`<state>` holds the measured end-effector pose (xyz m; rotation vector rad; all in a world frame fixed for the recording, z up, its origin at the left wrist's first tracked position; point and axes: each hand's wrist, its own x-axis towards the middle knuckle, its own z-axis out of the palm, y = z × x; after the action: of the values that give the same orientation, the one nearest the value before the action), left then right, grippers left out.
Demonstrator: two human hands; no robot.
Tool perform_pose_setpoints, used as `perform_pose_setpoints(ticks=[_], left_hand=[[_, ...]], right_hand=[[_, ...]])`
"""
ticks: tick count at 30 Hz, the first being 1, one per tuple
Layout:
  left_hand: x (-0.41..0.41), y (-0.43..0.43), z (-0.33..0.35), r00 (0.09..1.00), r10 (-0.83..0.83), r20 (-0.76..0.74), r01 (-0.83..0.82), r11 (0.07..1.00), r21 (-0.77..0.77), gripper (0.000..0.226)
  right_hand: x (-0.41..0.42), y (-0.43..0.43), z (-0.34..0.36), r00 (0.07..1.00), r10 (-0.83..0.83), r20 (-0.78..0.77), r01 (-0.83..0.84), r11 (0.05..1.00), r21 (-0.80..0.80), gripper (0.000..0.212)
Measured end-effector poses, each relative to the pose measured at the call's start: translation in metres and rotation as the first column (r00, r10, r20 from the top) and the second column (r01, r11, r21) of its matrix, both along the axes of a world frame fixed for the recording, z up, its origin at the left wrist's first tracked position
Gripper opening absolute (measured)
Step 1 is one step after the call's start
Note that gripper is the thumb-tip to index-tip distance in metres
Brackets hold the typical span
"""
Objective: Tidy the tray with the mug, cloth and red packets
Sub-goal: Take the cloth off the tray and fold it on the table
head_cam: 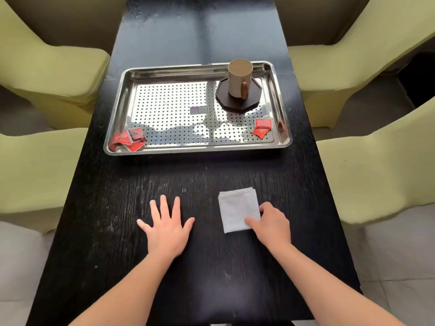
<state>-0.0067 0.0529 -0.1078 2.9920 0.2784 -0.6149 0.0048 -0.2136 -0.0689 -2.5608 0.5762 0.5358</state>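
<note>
The right hand (pixel 270 224) is pinching the folded white cloth (pixel 237 211) by its right edge, while the left hand (pixel 168 229) is lying flat, fingers spread. Bare black table (pixel 188 180) is separating them from the perforated steel tray (pixel 195 149) holding the beige mug (pixel 239 77) and red packets (pixel 130 138) — its small label (pixel 199 110) is showing blurred.

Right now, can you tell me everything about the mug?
The mug is tall, beige and smooth, and looks ceramic. Its brown, wood-like handle points toward the camera. It stands upright on a dark eight-sided coaster in the far right corner of the metal tray. Only the coaster touches it. What is inside cannot be told.
</note>
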Motion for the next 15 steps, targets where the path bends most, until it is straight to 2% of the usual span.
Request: perform_pose_setpoints(ticks=[5, 7, 9, 12, 15], left_hand=[[0.016, 0.027, 0.001, 0.996, 0.092, 0.007, -0.092, 0.996, -0.005, 0.078], [0.023, 0.039, 0.003, 0.992, 0.127, 0.017, -0.126, 0.992, -0.012, 0.078], [0.03, 0.052, 0.005, 0.989, 0.147, 0.03, -0.147, 0.989, -0.008, 0.077], [0.043, 0.071, 0.006, 0.985, 0.165, 0.051, -0.165, 0.986, 0.005, 0.077], [0.061, 0.087, 0.003, 0.977, 0.202, 0.072, -0.203, 0.979, 0.001, 0.076]], right_hand=[[0.013, 0.007, 0.004, 0.988, -0.11, -0.11, 0.118, 0.991, 0.066, 0.035], [0.018, 0.008, 0.005, 0.967, -0.179, -0.184, 0.211, 0.962, 0.172, 0.03], [0.019, 0.008, 0.005, 0.936, -0.267, -0.231, 0.331, 0.891, 0.311, 0.027], [0.019, 0.015, 0.009, 0.92, -0.349, -0.179, 0.391, 0.784, 0.482, 0.024], [0.03, 0.03, 0.02, 0.932, -0.339, -0.127, 0.344, 0.721, 0.602, 0.02]])
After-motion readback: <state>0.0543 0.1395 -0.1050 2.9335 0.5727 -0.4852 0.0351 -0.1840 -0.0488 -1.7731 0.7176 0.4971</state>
